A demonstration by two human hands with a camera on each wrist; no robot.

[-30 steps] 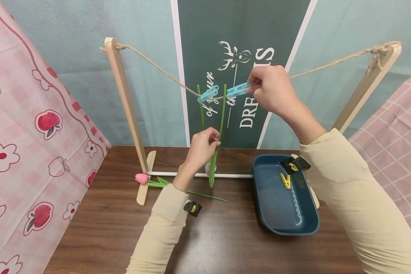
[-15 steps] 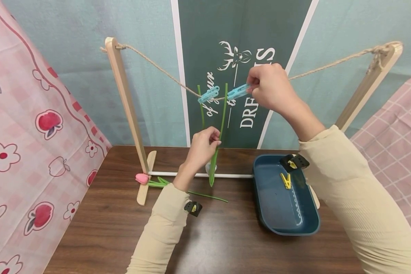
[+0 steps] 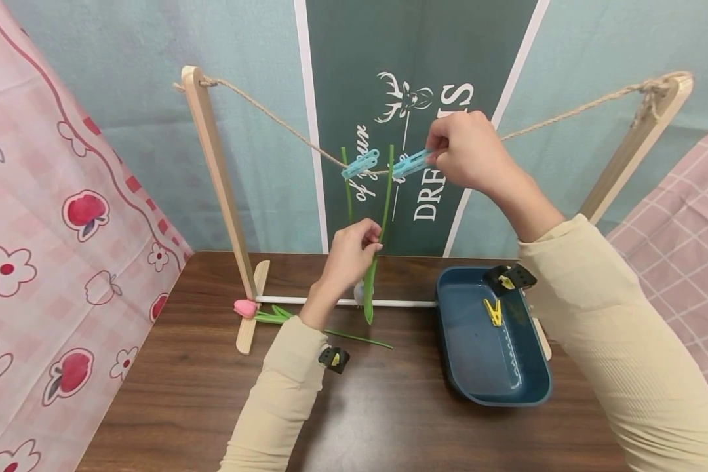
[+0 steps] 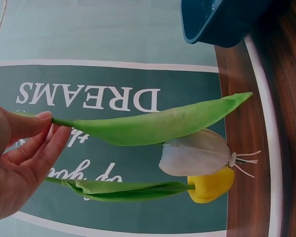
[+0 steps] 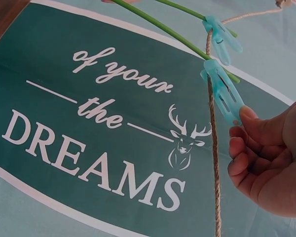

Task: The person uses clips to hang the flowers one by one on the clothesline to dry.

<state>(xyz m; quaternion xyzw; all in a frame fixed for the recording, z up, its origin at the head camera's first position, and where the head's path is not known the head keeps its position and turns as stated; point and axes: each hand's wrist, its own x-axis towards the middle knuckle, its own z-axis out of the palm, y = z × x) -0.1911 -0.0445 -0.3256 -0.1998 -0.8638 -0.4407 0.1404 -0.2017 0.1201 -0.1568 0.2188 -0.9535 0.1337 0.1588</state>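
My left hand (image 3: 349,255) pinches the green stem of a white artificial tulip (image 4: 195,153), which hangs head down with its stem crossing the twine (image 3: 271,120). My right hand (image 3: 467,152) pinches the handle end of a blue clothespin (image 5: 223,94); its nose is at the stem and twine. Just left of it in the head view, another blue clothespin (image 3: 361,164) sits on the twine and holds the stem of a yellow tulip (image 4: 213,185), also head down. The left hand hides part of the flowers in the head view.
A pink tulip (image 3: 245,308) lies on the table at the left post's foot. At right stands a blue basin (image 3: 474,387) with a yellow clothespin (image 3: 493,313) inside. Wooden posts (image 3: 215,170) carry the twine, and a white rod (image 3: 401,303) runs between their feet.
The white tulip's stem has shifted slightly right, toward the right-hand clothespin, whose nose has dipped a little to meet it. Both hands stay nearly where they were.
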